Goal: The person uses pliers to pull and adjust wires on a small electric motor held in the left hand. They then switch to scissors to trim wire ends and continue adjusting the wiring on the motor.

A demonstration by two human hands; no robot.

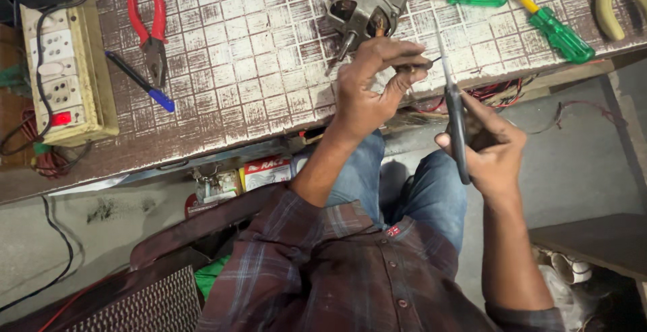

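Motor [366, 3] — a small grey electric one with its shaft pointing near-left — is lying on the worn checked tabletop [256, 55], at the far middle. Left hand [373, 84] is reaching up over the near table edge just below it, fingers curled and pinching a thin wire end [435, 59]. Right hand [492, 150] is hovering off the table to the right, clenched around a dark-handled screwdriver [455, 113] whose blade is pointing far, toward the motor. Two green-handled screwdrivers [552, 32] are lying to the right, red pliers [151, 32] to the left — no containers are showing.
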